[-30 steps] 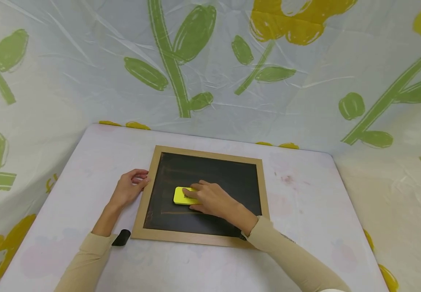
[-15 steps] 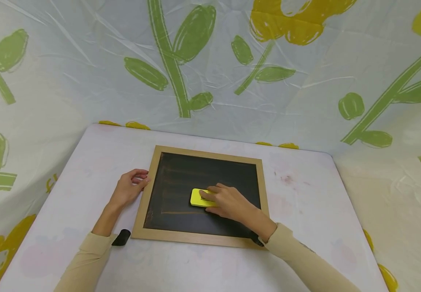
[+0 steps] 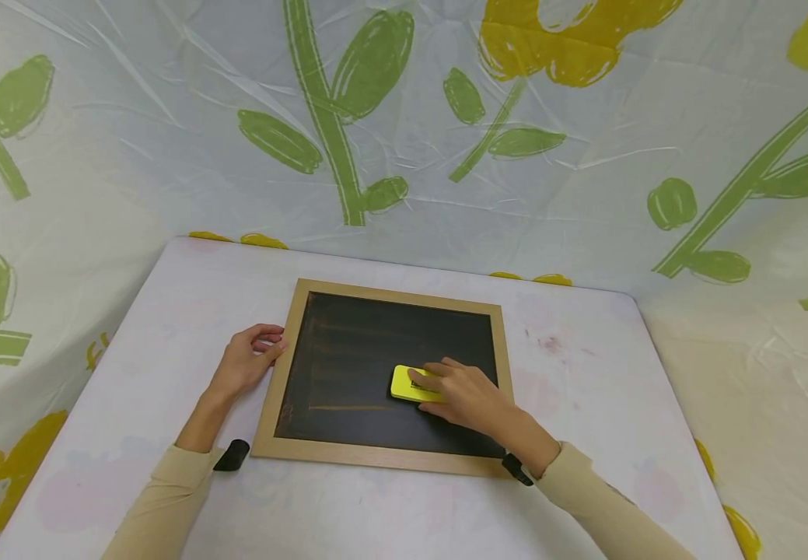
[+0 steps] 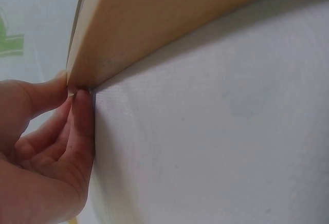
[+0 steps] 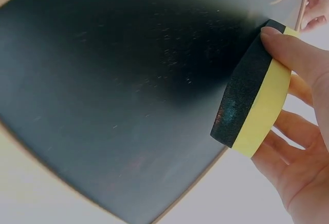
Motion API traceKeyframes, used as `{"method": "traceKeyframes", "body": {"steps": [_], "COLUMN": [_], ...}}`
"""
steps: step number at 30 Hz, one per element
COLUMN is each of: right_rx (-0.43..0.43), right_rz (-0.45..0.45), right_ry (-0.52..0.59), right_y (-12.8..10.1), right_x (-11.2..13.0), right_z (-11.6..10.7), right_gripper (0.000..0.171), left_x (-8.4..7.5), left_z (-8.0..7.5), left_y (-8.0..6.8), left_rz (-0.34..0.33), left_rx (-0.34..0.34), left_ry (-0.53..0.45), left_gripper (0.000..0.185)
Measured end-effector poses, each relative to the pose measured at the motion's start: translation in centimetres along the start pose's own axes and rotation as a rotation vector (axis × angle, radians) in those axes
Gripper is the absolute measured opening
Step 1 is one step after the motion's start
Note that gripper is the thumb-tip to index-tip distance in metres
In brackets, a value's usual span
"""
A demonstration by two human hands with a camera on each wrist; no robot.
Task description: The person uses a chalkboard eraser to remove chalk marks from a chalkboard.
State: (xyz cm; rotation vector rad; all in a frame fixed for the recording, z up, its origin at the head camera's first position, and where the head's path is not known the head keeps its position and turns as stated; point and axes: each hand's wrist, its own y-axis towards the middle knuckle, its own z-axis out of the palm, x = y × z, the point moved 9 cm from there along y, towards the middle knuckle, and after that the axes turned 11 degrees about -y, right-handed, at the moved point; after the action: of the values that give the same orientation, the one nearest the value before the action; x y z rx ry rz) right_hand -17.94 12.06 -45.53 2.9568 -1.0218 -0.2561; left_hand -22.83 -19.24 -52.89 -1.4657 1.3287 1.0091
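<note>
The yellow eraser point(image 3: 403, 382) lies on the chalkboard point(image 3: 355, 350), right of centre, long axis roughly sideways. Of my 2 hands, the right hand point(image 3: 470, 397) is nearer, gripping its right end; my left hand point(image 3: 244, 362) pinches the wooden frame point(image 3: 274, 404) at its left.

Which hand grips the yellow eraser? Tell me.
The right hand, gripping the yellow eraser on the blackboard; the left hand holds the wooden frame instead.

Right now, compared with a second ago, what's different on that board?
The right hand has slid the yellow eraser rightward and slightly toward the person across the chalkboard. Nothing was newly grasped or released. The left hand and chalkboard stayed put.
</note>
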Motion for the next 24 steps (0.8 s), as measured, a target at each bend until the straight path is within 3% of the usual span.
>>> {"method": "traceKeyframes", "body": {"steps": [10, 24], "right_rx": [-0.004, -0.076], "right_rz": [0.053, 0.069], "right_ry": [0.024, 0.072], "right_y": [-1.9, -3.5], "right_x": [-1.0, -0.4], "right_z": [0.2, -0.5], "right_gripper": [0.056, 0.059], "left_x": [-0.1, 0.0], "left_z": [0.0, 0.0], "left_y": [0.1, 0.0], "left_rz": [0.028, 0.02], "left_rx": [0.001, 0.003], "left_ry": [0.002, -0.005], "left_gripper": [0.035, 0.036]}}
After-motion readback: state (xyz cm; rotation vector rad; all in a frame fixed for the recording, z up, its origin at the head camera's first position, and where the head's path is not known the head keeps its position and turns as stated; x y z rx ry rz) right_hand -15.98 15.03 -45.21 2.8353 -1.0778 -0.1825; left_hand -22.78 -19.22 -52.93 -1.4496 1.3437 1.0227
